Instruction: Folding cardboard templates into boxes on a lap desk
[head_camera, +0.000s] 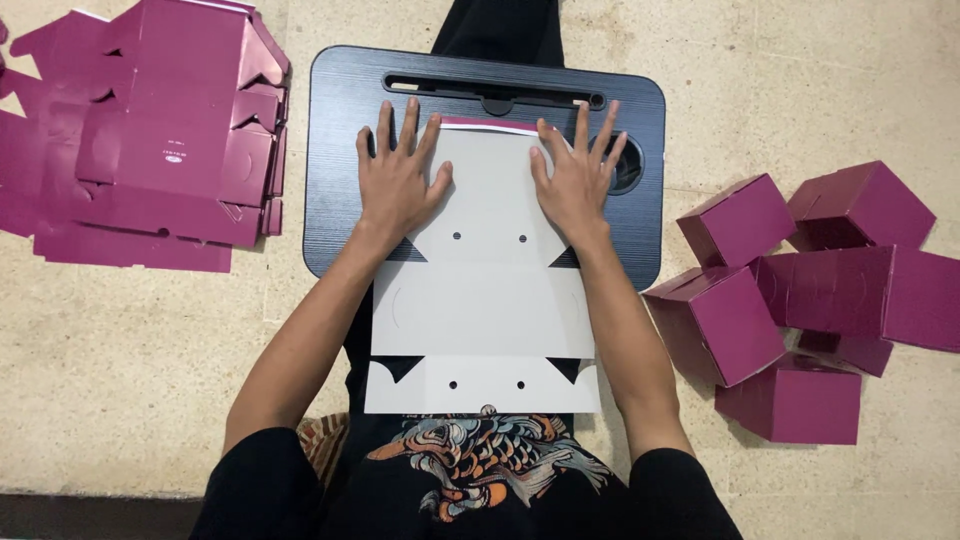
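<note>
Cardboard blank (482, 300) white-side up, lengthwise away from the body, under both hands (400, 180).

My left hand (398, 180) and right hand (578, 180) lie flat, palms down, fingers spread, forearms stretched forward side by side

a flat white box blank (483, 300) lies on the black lap tray (340, 150), its magenta edge showing at the top. unfolded magenta blanks (150, 140) are stacked on the floor at left. folded magenta boxes (800, 290) cluster at right.
</note>
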